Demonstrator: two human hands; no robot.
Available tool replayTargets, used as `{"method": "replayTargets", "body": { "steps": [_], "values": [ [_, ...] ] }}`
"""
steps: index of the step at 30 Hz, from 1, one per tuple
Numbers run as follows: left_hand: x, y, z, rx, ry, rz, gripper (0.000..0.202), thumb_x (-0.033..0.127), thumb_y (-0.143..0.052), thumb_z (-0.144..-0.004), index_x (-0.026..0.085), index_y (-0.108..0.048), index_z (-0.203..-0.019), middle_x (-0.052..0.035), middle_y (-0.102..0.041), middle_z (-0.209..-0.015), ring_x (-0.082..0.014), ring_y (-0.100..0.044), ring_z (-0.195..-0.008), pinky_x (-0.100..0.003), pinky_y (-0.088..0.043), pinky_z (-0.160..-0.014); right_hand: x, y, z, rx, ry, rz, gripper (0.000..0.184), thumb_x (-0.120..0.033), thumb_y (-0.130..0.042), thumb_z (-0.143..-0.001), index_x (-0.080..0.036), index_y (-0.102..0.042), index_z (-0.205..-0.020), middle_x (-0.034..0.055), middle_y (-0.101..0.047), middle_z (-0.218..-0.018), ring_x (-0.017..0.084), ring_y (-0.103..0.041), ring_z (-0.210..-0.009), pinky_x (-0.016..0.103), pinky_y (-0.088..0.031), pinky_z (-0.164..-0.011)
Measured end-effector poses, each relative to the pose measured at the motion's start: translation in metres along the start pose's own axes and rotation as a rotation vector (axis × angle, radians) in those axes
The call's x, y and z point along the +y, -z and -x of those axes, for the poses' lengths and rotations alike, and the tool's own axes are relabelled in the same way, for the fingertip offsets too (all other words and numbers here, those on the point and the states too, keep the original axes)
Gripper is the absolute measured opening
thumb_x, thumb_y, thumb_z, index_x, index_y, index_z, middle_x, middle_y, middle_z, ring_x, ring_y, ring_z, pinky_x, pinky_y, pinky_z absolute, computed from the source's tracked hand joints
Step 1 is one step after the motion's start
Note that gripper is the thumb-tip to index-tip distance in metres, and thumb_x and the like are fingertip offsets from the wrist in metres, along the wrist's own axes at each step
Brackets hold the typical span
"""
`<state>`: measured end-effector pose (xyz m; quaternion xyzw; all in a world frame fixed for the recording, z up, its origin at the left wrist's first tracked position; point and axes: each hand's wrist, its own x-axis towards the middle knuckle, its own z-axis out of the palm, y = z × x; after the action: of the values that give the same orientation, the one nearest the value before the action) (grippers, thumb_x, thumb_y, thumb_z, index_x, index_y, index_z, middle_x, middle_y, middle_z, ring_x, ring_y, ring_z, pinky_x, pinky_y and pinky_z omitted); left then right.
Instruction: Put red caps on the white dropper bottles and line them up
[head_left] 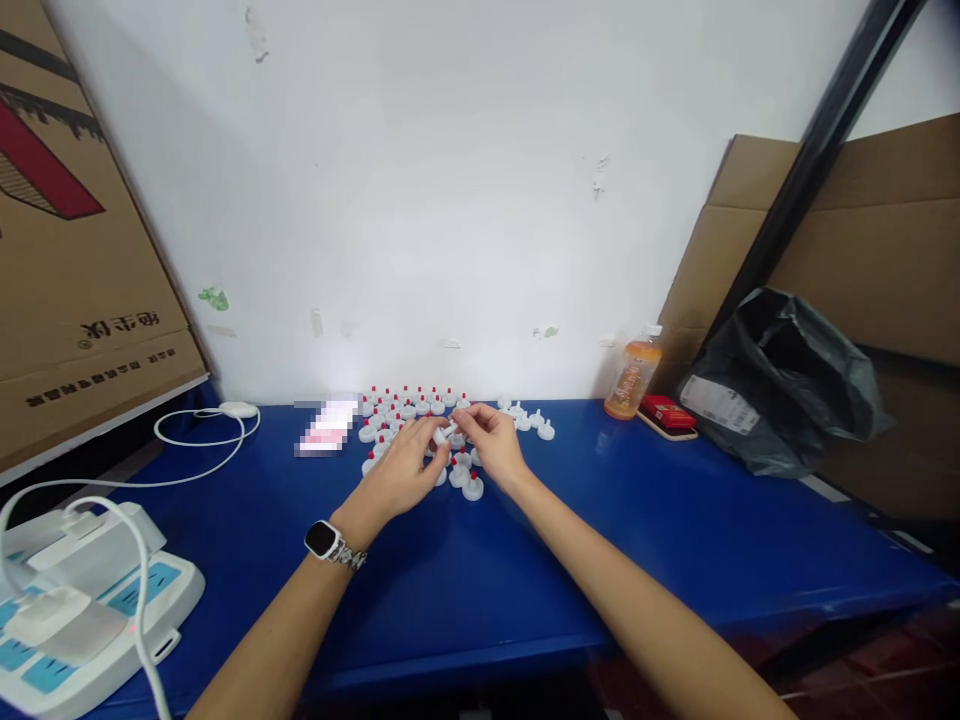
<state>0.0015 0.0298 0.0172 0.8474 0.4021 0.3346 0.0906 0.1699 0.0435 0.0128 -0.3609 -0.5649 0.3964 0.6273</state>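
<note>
Between both hands is a white nozzle cap, tilted, with its tip toward the right. My left hand, with a watch on the wrist, has thumb and fingers closed round its wide base. My right hand pinches at the narrow end; whether a small red tip is between those fingers is hidden. Around and behind the hands stand several white nozzle caps with red tips, mostly upright. To the right of my right hand lie several white nozzle caps without red tips.
The blue table meets a white wall. A bottle of orange drink, a red packet on a phone and a dark plastic bag are at the right. A power strip with white cables and a cardboard box occupy the left.
</note>
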Motion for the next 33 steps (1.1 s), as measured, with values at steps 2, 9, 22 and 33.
{"method": "replayTargets", "body": {
  "steps": [2, 9, 22, 33],
  "values": [
    [0.000, -0.001, 0.000, 0.003, 0.014, -0.013, 0.035, 0.042, -0.039, -0.101, 0.020, -0.051, -0.126, -0.0084, -0.059, -0.103, -0.0243, -0.057, -0.098, -0.045, -0.048, -0.091, 0.001, 0.000, 0.002, 0.010, 0.005, -0.001, 0.032, -0.049, -0.071, -0.078, -0.018, -0.066, -0.074, -0.0004, -0.063, -0.065, 0.012, -0.051, -0.057, 0.026, -0.042, -0.058],
    [0.002, 0.000, 0.000, 0.027, -0.034, -0.093, 0.030, 0.039, -0.035, -0.102, 0.018, -0.052, -0.117, -0.0086, -0.056, -0.099, -0.0249, -0.056, -0.096, -0.044, -0.048, -0.088, 0.001, -0.008, 0.010, 0.068, 0.082, 0.112, 0.033, -0.049, -0.064, -0.085, -0.019, -0.062, -0.072, -0.0020, -0.059, -0.064, 0.012, -0.048, -0.058, 0.026, -0.040, -0.059],
    [0.003, 0.015, 0.001, 0.064, -0.051, -0.035, 0.039, 0.042, -0.041, -0.101, 0.018, -0.051, -0.130, -0.0109, -0.060, -0.113, -0.0254, -0.056, -0.105, -0.043, -0.047, -0.094, -0.016, -0.022, 0.017, 0.087, 0.241, 0.257, 0.020, -0.037, -0.060, -0.089, -0.020, -0.061, -0.080, -0.0013, -0.062, -0.074, 0.013, -0.052, -0.066, 0.027, -0.043, -0.066],
    [-0.036, 0.033, -0.002, 0.145, 0.083, -0.015, 0.037, 0.047, -0.040, -0.099, 0.020, -0.064, -0.093, -0.0059, -0.068, -0.093, -0.0220, -0.061, -0.090, -0.036, -0.048, -0.083, -0.017, -0.013, 0.032, -0.533, 0.343, 0.846, 0.007, -0.027, -0.066, -0.088, -0.024, -0.073, -0.086, 0.0024, -0.069, -0.090, 0.020, -0.054, -0.094, 0.040, -0.033, -0.090]
  ]
}}
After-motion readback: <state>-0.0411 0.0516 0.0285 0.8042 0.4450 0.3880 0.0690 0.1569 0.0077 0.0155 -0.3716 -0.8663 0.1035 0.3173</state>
